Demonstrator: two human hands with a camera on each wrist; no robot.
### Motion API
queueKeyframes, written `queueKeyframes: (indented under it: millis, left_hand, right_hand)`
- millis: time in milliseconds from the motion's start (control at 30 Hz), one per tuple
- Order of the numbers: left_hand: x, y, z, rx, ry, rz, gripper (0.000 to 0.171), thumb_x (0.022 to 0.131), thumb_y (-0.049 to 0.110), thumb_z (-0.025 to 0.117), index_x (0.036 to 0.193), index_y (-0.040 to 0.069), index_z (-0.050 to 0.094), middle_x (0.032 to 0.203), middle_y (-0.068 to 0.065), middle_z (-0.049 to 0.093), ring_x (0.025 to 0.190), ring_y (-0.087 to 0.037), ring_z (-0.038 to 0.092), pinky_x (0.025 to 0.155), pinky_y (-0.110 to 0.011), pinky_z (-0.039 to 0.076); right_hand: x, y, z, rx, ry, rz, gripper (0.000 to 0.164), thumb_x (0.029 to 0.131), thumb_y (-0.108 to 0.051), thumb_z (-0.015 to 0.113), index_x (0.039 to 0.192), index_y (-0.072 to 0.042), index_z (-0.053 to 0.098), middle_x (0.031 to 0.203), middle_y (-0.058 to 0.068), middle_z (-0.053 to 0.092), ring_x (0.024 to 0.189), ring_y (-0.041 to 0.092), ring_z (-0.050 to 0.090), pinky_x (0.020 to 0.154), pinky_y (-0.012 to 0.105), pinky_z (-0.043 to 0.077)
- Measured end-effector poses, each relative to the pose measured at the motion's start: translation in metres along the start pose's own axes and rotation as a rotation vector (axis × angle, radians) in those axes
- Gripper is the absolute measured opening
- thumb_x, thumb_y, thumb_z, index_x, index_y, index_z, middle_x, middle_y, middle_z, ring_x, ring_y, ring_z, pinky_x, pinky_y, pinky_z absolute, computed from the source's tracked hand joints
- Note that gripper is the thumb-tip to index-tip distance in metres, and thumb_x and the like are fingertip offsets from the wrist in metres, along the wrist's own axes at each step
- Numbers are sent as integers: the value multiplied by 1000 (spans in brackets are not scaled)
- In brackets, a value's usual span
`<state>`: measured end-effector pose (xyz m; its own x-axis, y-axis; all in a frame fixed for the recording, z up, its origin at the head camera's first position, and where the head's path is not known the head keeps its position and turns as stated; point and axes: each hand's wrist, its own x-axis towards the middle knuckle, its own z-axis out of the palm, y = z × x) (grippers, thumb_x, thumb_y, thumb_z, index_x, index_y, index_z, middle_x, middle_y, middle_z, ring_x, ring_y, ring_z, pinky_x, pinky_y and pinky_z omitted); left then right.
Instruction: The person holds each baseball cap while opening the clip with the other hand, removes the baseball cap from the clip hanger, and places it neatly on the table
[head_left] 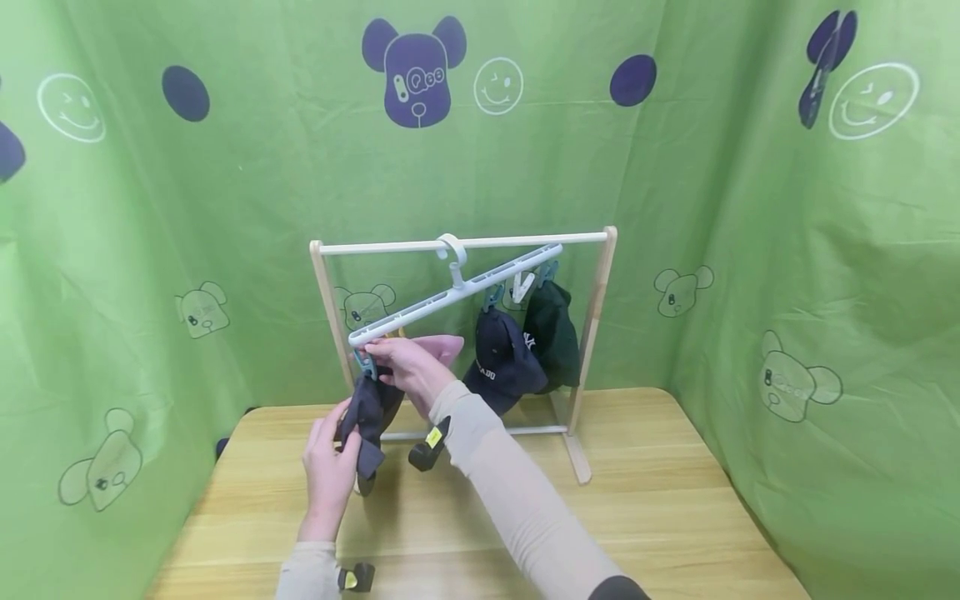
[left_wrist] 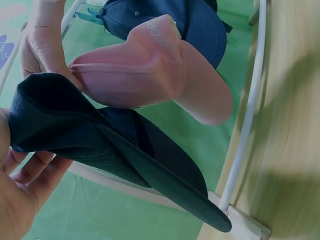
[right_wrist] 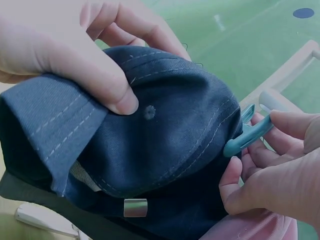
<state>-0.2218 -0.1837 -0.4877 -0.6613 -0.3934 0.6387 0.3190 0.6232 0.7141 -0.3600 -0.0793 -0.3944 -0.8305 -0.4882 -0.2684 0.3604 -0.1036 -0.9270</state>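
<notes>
My left hand [head_left: 330, 467] grips a dark navy cap [right_wrist: 170, 135], its thumb pressed on the crown in the right wrist view. At the cap's edge sits a teal clip [right_wrist: 252, 135], pinched between the thumb and fingers of my right hand [head_left: 411, 367]. This clip is at the low left end of a pale blue hanger [head_left: 459, 293], which tilts up to the right. Just behind my right hand hangs a pink cap [left_wrist: 135, 70], partly hidden in the head view. The navy cap's brim [left_wrist: 165, 175] points down and away from my left hand.
The hanger hooks over the white bar [head_left: 525, 242] of a small wooden rack [head_left: 592, 333]. On its right side hang another navy cap [head_left: 506, 358] and a dark green cap [head_left: 553, 333], with a white clip [head_left: 522, 287] between them. Green curtains [head_left: 247, 167] surround the wooden table [head_left: 652, 492].
</notes>
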Motion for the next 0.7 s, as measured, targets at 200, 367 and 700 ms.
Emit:
queueKeyframes:
  millis: [200, 367, 700]
  left_hand:
    - [0, 1, 1, 3, -2, -2, 45, 79, -7, 66, 121, 10, 68, 90, -12, 61, 76, -12, 56, 60, -23, 58]
    - [0, 1, 1, 10, -2, 13, 45, 80, -7, 67, 120, 11, 68, 91, -13, 61, 77, -15, 58, 60, -25, 58]
    - [-1, 0, 3, 12, -3, 27, 45, 79, -9, 66, 119, 11, 70, 88, -11, 59, 77, -19, 61, 63, -31, 61]
  right_hand:
    - [0, -2, 0, 34, 13, 9, 13, 94, -14, 60, 85, -22, 65, 76, -10, 67, 81, 10, 54, 74, 27, 37]
    - [1, -3, 1, 61, 35, 13, 17, 94, -13, 61, 80, -23, 63, 76, -10, 66, 80, 9, 54, 74, 27, 37]
    - [0, -4, 3, 86, 83, 11, 18, 92, -10, 63, 79, -22, 65, 72, -9, 66, 76, 9, 56, 71, 25, 37]
